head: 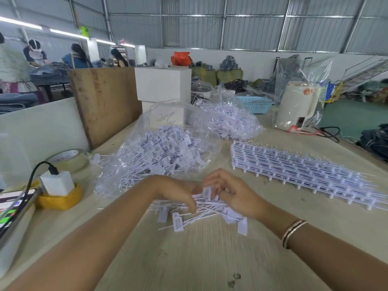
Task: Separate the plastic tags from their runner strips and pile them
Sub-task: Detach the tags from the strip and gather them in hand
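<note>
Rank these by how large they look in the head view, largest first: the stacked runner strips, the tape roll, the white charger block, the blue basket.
1. Stacked runner strips
2. Tape roll and blue basket: alike; the basket sits farther away, so unsure
3. White charger block

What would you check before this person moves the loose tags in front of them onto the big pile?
1. Both hands on the loose tags: left hand and right hand curl round them. Ok.
2. All tags gathered: several lie outside the grip. Not ok.
3. Open bag of tags just beyond the hands. Ok.
4. Runner strip stack lies apart, to the right. Ok.
5. Tags fully snapped off runners: cannot tell.
</note>
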Demonstrator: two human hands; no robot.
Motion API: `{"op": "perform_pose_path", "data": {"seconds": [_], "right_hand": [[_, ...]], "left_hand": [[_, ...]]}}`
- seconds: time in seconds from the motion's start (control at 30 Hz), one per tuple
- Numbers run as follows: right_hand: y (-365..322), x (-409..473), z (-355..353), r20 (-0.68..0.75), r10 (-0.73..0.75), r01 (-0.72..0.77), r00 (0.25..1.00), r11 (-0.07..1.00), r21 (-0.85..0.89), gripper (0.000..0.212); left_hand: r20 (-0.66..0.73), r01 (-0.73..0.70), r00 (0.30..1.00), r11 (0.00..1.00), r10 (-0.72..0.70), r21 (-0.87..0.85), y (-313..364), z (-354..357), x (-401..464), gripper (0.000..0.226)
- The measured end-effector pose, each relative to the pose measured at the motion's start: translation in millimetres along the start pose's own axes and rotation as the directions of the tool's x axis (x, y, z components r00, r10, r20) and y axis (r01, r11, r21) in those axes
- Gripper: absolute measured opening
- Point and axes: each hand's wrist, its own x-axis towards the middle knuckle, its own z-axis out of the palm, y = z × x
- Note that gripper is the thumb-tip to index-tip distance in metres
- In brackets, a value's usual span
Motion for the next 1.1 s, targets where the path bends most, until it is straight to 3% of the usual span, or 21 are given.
{"op": "perform_pose_path", "data": {"seconds": [0.07,0.1,0.17,0.2,0.27,0.33,0.5,0.63,0.73,0.8,0.87,0.93,1.03,1.1], "right_hand": [[-0.3,6.1,-15.2,0.025,0.055,-0.053,0.998,0.996,-0.070,0.048],[1.1,10.2,-21.8,0.148,0.114,-0.078,0.982,0.970,-0.229,0.063],[6.5,19.0,-25.5,0.384,0.288,-0.005,0.877,0.805,-0.593,0.102],[6.8,23.1,-22.7,0.429,0.359,0.053,0.829,0.713,-0.699,0.111],[8.0,32.9,-11.8,0.436,0.416,0.096,0.798,0.626,-0.774,0.116],[5.4,42.5,-1.6,0.407,0.408,0.085,0.817,0.613,-0.785,0.110],[3.6,48.4,3.2,0.325,0.329,0.095,0.886,0.559,-0.824,0.060],[7.2,45.1,2.2,0.208,0.242,0.075,0.948,0.462,-0.884,0.023],[15.9,38.9,-2.8,0.186,0.172,0.105,0.967,0.399,-0.911,0.027],[21.5,34.2,-13.2,0.206,0.137,0.143,0.969,0.369,-0.918,0.021],[26.1,30.2,-28.7,0.230,0.132,0.169,0.964,0.359,-0.918,0.023],[26.1,28.0,-46.3,0.218,0.156,0.141,0.963,0.396,-0.907,0.019],[16.5,29.4,-72.1,0.142,0.147,0.056,0.979,0.477,-0.877,0.022],[2.1,34.2,-84.1,0.070,0.111,-0.007,0.991,0.581,-0.814,0.015]], "left_hand": [[-0.032,0.049,0.998,0.999,-0.049,0.022,4.4,0.4,0.2,0.071],[-0.099,0.096,0.991,0.991,-0.087,0.090,6.0,3.6,2.8,0.079],[-0.227,0.192,0.965,0.942,-0.131,0.275,8.9,13.8,9.5,0.093],[-0.274,0.198,0.956,0.922,-0.106,0.332,10.1,19.5,12.9,0.091],[-0.329,0.123,0.944,0.933,-0.005,0.339,11.4,28.6,18.6,0.071],[-0.355,0.058,0.933,0.952,0.056,0.302,11.2,33.3,20.3,0.054],[-0.472,0.061,0.876,0.947,0.100,0.314,8.4,49.8,26.7,0.020],[-0.581,0.043,0.800,0.951,0.151,0.307,10.0,54.2,32.4,0.026],[-0.463,-0.059,0.862,0.948,0.206,0.312,13.2,39.7,21.2,0.022],[-0.466,-0.102,0.868,0.980,0.171,0.171,16.1,23.9,6.8,0.026],[-0.607,-0.159,0.788,0.987,0.106,-0.033,16.6,5.0,-6.3,0.028],[-0.789,-0.225,0.611,0.970,0.062,-0.098,12.9,-12.3,-15.5,0.023],[-0.961,-0.184,0.241,0.979,0.136,0.092,1.8,-27.2,-27.4,0.018],[-0.970,-0.079,0.093,0.973,0.222,0.215,-8.4,-31.0,-33.0,0.015]]}}
